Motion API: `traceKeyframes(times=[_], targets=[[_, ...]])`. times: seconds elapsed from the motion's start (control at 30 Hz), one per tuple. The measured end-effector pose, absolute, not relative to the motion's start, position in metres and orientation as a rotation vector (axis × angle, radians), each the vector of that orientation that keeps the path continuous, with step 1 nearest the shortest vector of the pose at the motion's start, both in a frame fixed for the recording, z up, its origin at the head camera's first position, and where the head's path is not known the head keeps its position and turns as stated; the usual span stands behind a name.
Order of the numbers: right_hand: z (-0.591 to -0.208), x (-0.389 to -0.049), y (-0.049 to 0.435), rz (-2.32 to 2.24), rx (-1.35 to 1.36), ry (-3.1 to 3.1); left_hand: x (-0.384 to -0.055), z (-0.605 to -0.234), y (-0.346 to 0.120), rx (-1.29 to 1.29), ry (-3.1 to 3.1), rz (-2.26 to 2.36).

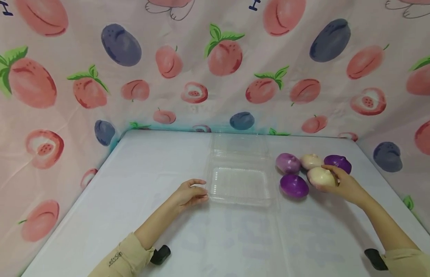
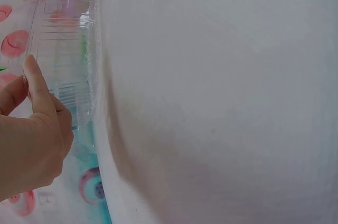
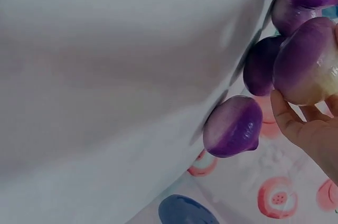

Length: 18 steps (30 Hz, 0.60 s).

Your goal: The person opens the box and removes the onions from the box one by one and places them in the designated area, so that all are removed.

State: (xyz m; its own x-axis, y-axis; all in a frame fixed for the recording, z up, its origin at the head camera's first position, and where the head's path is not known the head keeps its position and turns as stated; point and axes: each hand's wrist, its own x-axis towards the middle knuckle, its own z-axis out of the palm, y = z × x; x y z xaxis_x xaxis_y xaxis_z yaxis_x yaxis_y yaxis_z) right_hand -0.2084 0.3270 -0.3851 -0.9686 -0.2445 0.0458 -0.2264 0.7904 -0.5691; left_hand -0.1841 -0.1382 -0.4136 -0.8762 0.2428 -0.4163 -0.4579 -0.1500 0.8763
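A clear plastic container (image 1: 240, 184) lies on the white table with its hinged lid (image 1: 240, 144) folded back. My left hand (image 1: 190, 194) pinches its left rim between thumb and finger; the same grip shows in the left wrist view, hand (image 2: 39, 139) at the container's edge (image 2: 58, 49). In my right hand (image 1: 346, 184) is a glossy onion (image 1: 320, 177), pale on top in the head view. Seen from the right wrist, that onion (image 3: 303, 63) is purple on one side and cream on the other, with fingers curled round it.
Around the held onion sit a bright purple onion (image 1: 294, 186), a lilac onion (image 1: 288, 163), a cream onion (image 1: 310, 161) and a dark purple onion (image 1: 337, 163). A fruit-print cloth (image 1: 215, 92) walls the table's back and sides.
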Motion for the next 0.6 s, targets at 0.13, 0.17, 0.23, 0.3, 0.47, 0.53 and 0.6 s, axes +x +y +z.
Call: traceKeyframes(times=[0.13, 0.17, 0.23, 0.3, 0.47, 0.53, 0.6], targets=[[-0.390, -0.209, 0.330, -0.891, -0.421, 2.950, -0.185, -0.413, -0.138, -0.247, 1.666, 2.068], [-0.391, -0.209, 0.330, -0.881, -0.431, 2.954, -0.185, -0.413, -0.138, -0.245, 1.665, 2.070], [-0.393, -0.209, 0.332, -0.861, -0.461, 2.969, -0.185, -0.414, -0.137, -0.247, 1.662, 2.071], [-0.396, -0.209, 0.333, -0.865, -0.488, 2.965, -0.185, -0.415, -0.137, -0.240, 1.657, 2.078], [-0.404, -0.208, 0.332, -0.892, -0.507, 2.941, -0.185, -0.415, -0.137, -0.244, 1.661, 2.085], [-0.406, -0.207, 0.330, -0.905, -0.511, 2.944, -0.184, -0.415, -0.137, -0.250, 1.669, 2.081], [-0.405, -0.206, 0.327, -0.933, -0.525, 2.935, -0.184, -0.414, -0.137, -0.255, 1.677, 2.077]])
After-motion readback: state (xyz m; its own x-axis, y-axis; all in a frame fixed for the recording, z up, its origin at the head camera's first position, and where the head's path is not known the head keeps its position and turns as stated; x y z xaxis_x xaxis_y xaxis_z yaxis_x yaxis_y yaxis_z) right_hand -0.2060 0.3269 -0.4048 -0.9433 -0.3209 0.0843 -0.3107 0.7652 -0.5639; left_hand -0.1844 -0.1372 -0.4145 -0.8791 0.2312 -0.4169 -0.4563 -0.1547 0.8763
